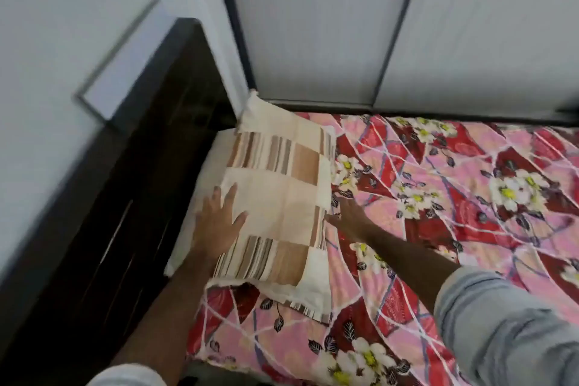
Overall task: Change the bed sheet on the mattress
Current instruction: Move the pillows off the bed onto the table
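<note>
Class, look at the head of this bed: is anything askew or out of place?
The floral sheet stops short of the headboard, leaving a strip of white mattress bare. The checked pillow lies across that edge.

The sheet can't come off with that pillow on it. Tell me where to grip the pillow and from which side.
Take the pillow by its two long edges, from the near end. The left hand lies flat on the headboard-side edge; the right hand reaches its sheet-side edge.
</note>
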A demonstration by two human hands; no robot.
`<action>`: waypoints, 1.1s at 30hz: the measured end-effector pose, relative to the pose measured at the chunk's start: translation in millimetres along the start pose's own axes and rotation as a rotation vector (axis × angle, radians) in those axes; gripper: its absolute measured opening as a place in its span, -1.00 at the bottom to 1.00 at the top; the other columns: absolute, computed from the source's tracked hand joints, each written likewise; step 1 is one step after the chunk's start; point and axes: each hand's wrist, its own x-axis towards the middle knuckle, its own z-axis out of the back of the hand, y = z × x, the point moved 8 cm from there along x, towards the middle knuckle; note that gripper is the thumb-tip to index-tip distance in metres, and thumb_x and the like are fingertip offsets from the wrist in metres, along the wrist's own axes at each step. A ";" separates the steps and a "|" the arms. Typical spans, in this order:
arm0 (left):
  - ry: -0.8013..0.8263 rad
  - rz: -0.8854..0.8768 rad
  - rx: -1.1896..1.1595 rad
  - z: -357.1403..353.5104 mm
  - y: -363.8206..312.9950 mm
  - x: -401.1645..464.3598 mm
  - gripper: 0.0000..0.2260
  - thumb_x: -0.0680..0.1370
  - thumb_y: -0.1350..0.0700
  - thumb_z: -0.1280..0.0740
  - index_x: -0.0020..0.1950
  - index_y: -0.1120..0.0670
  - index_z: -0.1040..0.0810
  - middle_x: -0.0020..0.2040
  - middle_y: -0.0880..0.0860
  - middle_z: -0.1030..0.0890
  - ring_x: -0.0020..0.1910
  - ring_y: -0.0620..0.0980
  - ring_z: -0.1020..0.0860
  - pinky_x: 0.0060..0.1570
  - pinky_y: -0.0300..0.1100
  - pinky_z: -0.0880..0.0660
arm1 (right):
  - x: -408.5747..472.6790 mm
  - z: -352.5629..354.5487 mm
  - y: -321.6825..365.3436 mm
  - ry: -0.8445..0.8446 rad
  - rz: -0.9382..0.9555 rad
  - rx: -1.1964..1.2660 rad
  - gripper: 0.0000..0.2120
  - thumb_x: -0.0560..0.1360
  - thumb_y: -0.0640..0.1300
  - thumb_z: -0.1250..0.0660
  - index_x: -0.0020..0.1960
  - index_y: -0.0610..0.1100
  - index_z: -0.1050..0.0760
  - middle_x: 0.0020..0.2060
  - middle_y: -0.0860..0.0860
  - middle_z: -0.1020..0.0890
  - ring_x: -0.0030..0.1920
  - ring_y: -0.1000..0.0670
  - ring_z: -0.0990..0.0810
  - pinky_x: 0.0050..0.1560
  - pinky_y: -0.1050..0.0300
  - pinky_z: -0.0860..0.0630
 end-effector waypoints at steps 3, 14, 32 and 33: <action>0.083 -0.062 0.050 -48.3 16.8 44.6 -0.32 0.62 -0.31 -0.14 0.63 -0.23 0.13 0.67 0.08 0.14 0.62 0.24 0.07 0.47 0.37 -0.17 | 39.5 -34.8 -11.7 -0.020 -0.188 0.266 -0.32 0.58 0.18 -0.29 0.53 -0.18 -0.18 0.38 -0.21 -0.41 0.39 -0.26 -0.41 0.37 -0.17 -0.39; 0.155 0.132 -0.552 -125.5 101.4 99.7 0.04 0.41 -0.23 -0.48 0.63 -0.20 0.20 0.65 0.12 -0.02 0.61 0.19 -0.07 0.50 0.32 -0.15 | 106.6 -79.6 -4.4 -0.093 -0.355 1.255 -0.19 0.35 0.30 -0.53 0.38 -0.18 -0.44 0.13 -0.07 -0.69 0.09 -0.09 -0.70 0.13 -0.05 -0.63; 0.255 0.255 -1.096 -133.7 -187.6 83.1 -0.34 0.38 -0.48 -0.39 0.35 -0.12 -0.58 0.20 0.01 -0.67 0.21 0.13 -0.62 0.28 0.09 -0.51 | -161.5 137.4 -183.3 -0.315 -0.219 1.207 -0.64 0.56 0.01 -0.39 0.28 -0.16 -0.55 0.08 -0.14 -0.71 0.07 -0.16 -0.70 0.12 -0.07 -0.63; 0.245 0.184 -1.131 -156.0 -221.6 89.9 -0.33 0.39 -0.45 -0.42 0.37 -0.09 -0.56 0.21 0.01 -0.66 0.19 0.12 -0.62 0.27 0.07 -0.52 | -193.3 152.7 -212.3 -0.352 -0.236 1.200 -0.65 0.56 0.00 -0.39 0.27 -0.16 -0.55 0.08 -0.13 -0.71 0.08 -0.15 -0.70 0.14 -0.06 -0.63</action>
